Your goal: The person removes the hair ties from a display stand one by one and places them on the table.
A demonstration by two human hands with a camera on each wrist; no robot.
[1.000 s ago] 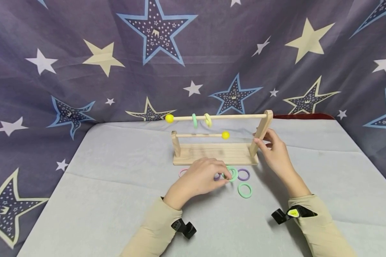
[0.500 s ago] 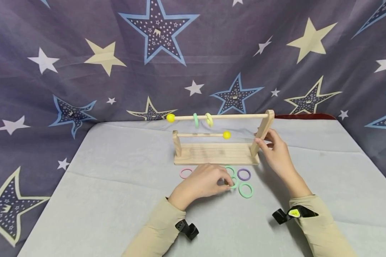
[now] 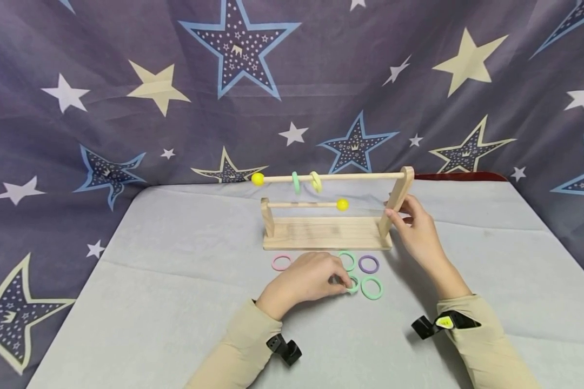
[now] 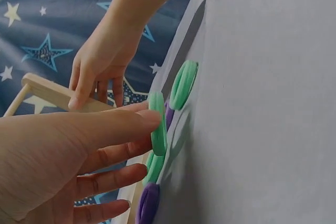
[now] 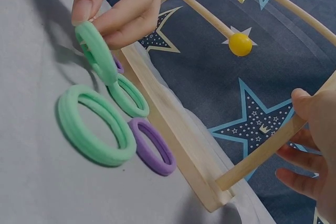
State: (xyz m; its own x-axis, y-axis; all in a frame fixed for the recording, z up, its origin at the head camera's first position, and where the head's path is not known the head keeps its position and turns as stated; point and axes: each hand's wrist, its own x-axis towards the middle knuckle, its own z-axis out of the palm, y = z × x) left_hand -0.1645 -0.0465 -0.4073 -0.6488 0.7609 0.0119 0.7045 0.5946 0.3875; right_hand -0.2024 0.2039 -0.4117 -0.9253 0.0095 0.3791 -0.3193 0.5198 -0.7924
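My left hand [image 3: 316,278] pinches a green hair tie [image 4: 159,142] between thumb and index finger, its other fingers spread loosely. The tie is tilted on edge, just over the tabletop. My right hand [image 3: 418,227] grips the right upright [image 3: 399,192] of a wooden stand [image 3: 326,240], thumb in front. Near the left hand lie another green hair tie [image 5: 131,109], a thicker-looking green one [image 5: 64,116] and a purple one [image 5: 169,166]. A second purple hair tie [image 4: 148,203] sits below the left fingers, hidden in the head view.
A pink hair tie [image 3: 274,263] lies left of the left hand. On the stand's upper rod [image 3: 355,176] hang a green hair tie [image 3: 296,183] and a yellow one [image 3: 316,182]. Yellow balls cap the upper rod and the lower rod [image 3: 302,205]. A starry cloth [image 3: 253,124] hangs behind.
My left hand has drawn the pinched green hair tie toward the front edge, away from the other green one it overlapped. The right hand stays on the upright.
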